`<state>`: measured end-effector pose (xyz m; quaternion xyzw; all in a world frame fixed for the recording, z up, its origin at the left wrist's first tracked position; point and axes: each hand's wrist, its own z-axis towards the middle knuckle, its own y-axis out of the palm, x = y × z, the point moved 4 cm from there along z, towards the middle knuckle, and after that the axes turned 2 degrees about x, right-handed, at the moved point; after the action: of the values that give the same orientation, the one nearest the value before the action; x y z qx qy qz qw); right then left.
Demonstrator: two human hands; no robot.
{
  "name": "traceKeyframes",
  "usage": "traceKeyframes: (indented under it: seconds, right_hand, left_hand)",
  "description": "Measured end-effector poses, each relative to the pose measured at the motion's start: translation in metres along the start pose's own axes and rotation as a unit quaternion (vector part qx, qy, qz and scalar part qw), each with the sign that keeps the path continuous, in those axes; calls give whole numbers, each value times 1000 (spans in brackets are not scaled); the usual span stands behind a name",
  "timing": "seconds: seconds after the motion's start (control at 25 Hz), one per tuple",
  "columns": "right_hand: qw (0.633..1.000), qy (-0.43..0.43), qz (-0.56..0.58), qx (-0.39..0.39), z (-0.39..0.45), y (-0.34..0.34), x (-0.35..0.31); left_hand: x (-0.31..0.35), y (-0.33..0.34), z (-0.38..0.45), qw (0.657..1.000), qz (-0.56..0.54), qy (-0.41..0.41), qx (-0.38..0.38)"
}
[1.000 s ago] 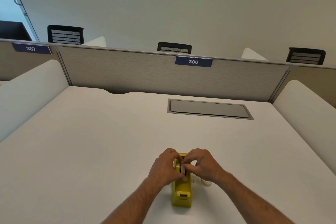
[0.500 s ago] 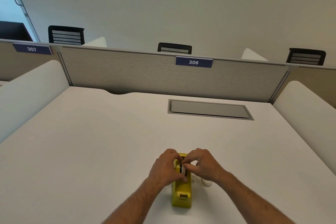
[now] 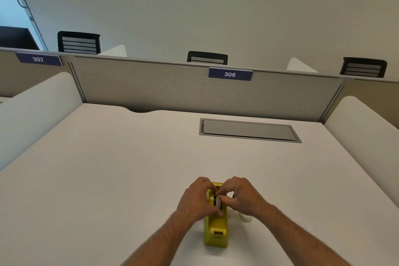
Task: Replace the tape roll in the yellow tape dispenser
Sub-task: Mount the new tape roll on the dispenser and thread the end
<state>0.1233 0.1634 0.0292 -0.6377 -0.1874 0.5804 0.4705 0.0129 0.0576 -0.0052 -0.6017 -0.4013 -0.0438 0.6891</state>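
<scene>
Both hands, left hand [image 3: 195,200] & right hand [image 3: 241,197], pinch tape roll [image 3: 218,201] over yellow tape dispenser [image 3: 216,228]; if misaligned w/ slot, roll could jam

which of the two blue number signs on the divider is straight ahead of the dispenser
The sign reading 306, on the partition directly behind the yellow tape dispenser. The other sign, 307, sits far off to the left.
</scene>
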Motion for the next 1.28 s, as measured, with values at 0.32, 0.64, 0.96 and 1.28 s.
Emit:
traceKeyframes:
  seconds: [0.32,0.64,0.96,1.28]
  right_hand:
    - [1000,-10,-23,-16,-1,3,3]
    - [1000,-11,-3,-8,-1,3,4]
    - [1000,-15,1,5,0,2,4]
    - [999,-38,-7,5,-3,4,8]
  left_hand:
    - [0,0,1,1000,5,5,1]
    - [1,-2,0,1000,4,-2,-4]
    - [2,-2,-1,1000,3,-5,-3]
    - [2,-1,0,1000,-2,-7,-5]
